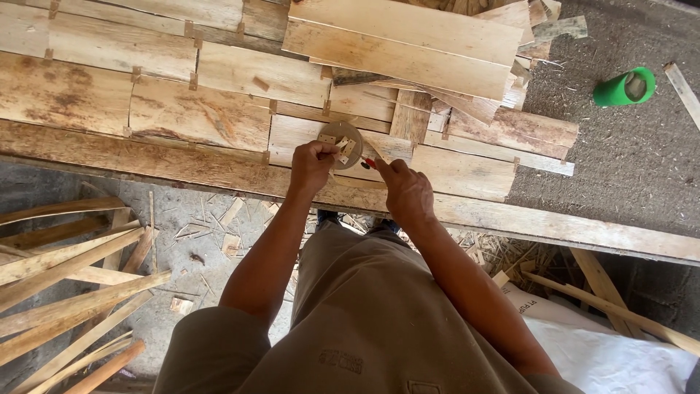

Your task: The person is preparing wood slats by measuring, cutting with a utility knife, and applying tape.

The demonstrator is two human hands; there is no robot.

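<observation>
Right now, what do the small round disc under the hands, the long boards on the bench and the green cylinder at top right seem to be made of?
The small round tan disc looks like plywood or pressed board: flat, matte, pale blocks on top. The long pale boards are raw sawn wood, with visible grain, knots and stains. The bright green cylinder looks like smooth plastic, possibly a tape roll; unclear.

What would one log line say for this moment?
left hand: holds round wooden disc | right hand: grips red-tipped tool | nearby: pale wooden planks, green tape roll
</observation>
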